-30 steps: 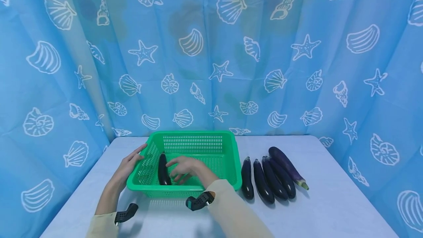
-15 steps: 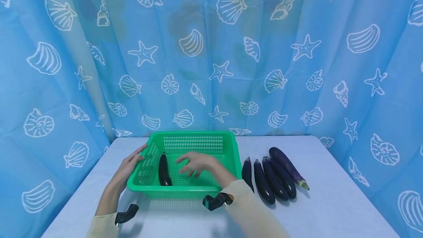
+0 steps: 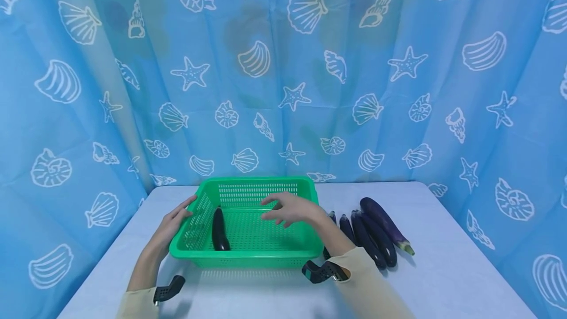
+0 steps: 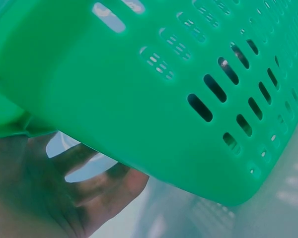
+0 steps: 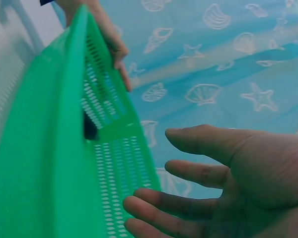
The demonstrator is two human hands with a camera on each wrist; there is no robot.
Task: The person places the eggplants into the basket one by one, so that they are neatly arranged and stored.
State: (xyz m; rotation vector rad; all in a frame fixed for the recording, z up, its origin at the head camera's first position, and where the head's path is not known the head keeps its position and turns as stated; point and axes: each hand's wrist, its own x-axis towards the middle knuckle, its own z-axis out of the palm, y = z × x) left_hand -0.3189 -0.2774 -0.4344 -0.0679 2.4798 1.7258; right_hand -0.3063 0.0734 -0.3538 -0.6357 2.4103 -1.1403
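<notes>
A green plastic basket (image 3: pixel 248 255) with slotted walls stands on the table. One dark eggplant (image 3: pixel 219 230) lies inside it near the left wall. At the basket's left rim my left hand (image 3: pixel 172 223) holds the edge; in the left wrist view the wall partly hides its fingers. My right hand (image 3: pixel 292 209) is raised over the basket's right side, palm and spread fingers bare (image 5: pixel 228 183), with nothing in it. Several eggplants (image 3: pixel 376 233) lie to the right of the basket, the nearest ones partly covered by my right forearm.
The white-covered table (image 3: pixel 447 270) extends to the right of the eggplants. A blue curtain (image 3: pixel 274 87) with white shell and starfish prints hangs behind the table and along both sides.
My right hand has moved up and to the right, away from the eggplant in the basket. That eggplant stays put, and my left hand keeps its place on the rim.
</notes>
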